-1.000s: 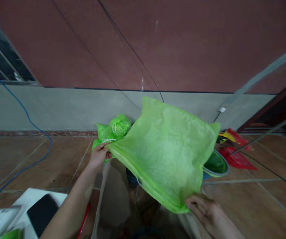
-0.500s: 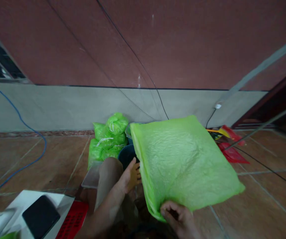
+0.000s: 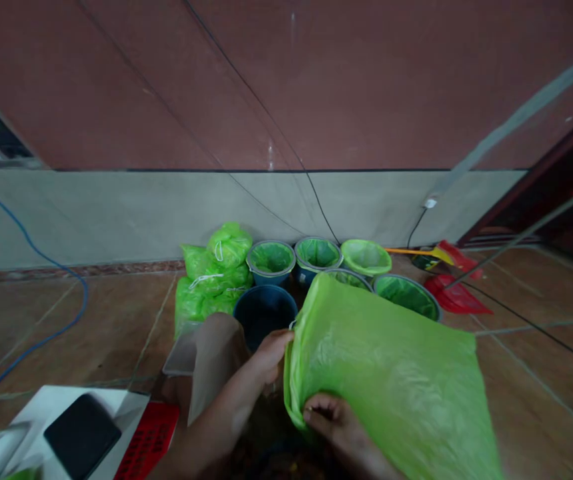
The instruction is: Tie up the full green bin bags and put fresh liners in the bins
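Note:
A green plastic bag (image 3: 391, 373), puffed out and tilted down to the right, lies across the space before me. My left hand (image 3: 272, 352) is closed on its folded open edge, though the fingertips are partly hidden. Lower on the same edge, my right hand (image 3: 334, 420) pinches the plastic between thumb and fingers. A bit of white drawstring shows by my left fingers. Just beyond my left hand stands a dark blue bucket (image 3: 265, 313) without a liner.
Several buckets with green liners (image 3: 271, 260) stand against the wall. Left of them are stacked green bags (image 3: 216, 277). A red dustpan (image 3: 459, 297) lies right. At lower left are a black phone-like object (image 3: 82, 433) and a red basket (image 3: 149, 437). A blue cable (image 3: 79, 300) crosses the floor.
The bag has come down and swung to the right, uncovering the lined buckets. My left hand, open beside the bag before, now grips its edge. My right hand has shifted slightly left.

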`<state>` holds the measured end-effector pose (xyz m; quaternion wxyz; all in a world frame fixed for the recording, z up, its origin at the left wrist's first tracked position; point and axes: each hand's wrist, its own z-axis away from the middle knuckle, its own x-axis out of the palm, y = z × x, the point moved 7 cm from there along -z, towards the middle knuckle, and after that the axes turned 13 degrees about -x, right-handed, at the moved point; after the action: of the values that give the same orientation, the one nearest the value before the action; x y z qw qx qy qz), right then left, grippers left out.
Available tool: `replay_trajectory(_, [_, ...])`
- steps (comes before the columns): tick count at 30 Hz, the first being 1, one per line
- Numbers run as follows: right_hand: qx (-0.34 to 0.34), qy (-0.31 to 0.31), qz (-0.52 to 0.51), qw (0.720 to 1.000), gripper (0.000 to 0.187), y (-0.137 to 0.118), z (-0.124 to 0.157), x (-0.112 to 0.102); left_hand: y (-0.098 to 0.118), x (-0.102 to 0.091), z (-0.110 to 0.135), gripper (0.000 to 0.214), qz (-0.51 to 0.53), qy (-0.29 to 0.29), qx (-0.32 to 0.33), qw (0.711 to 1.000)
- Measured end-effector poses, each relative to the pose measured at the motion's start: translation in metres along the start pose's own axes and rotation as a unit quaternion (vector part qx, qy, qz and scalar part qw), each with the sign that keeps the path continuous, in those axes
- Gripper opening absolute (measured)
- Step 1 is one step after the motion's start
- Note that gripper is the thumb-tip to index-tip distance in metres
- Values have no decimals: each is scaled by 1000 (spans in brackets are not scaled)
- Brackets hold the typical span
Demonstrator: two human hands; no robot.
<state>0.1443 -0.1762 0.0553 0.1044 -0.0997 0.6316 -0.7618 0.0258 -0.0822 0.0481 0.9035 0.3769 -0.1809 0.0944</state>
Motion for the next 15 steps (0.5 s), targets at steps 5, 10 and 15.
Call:
replay_trajectory(5, [18, -4, -19, 1000, 33, 14, -5, 8, 11, 22, -4, 48, 3, -57, -36, 998])
replay_trajectory(10, [-26, -62, 98, 993, 17, -24, 8, 6, 22, 5, -5, 28, -148, 75, 77, 983])
replay_trajectory(15, [-104, -81, 224, 966, 31, -131, 43, -28, 30, -10, -8, 22, -262, 180, 167, 933])
